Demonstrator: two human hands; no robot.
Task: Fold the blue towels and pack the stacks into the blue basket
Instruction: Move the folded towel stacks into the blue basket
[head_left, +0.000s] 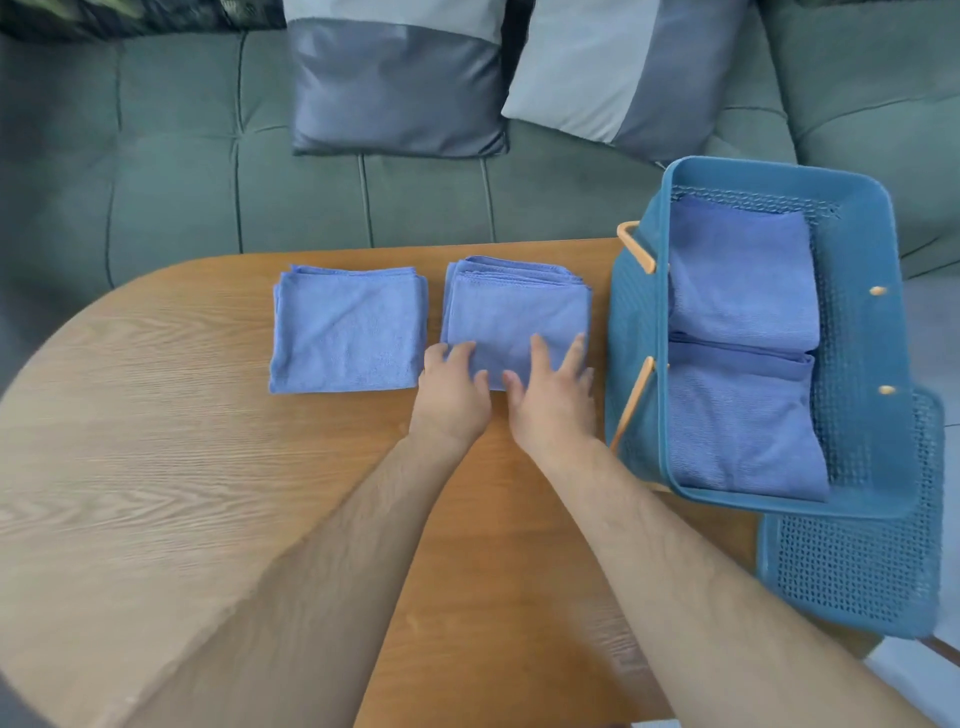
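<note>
Two stacks of folded blue towels lie side by side on the wooden table (156, 441): a left stack (345, 330) and a right stack (517, 306). My left hand (454, 387) and my right hand (553, 395) rest on the near edge of the right stack, fingers fairly straight on top of the cloth. Whether the thumbs reach under the stack is hidden. The blue basket (860, 322) stands at the table's right end with orange handles and two folded towel stacks (743, 343) inside it.
A second blue mesh piece (857, 577), like a lid or another basket, lies under the basket at the table's right edge. Behind the table is a green sofa (182, 182) with two grey cushions (395, 88).
</note>
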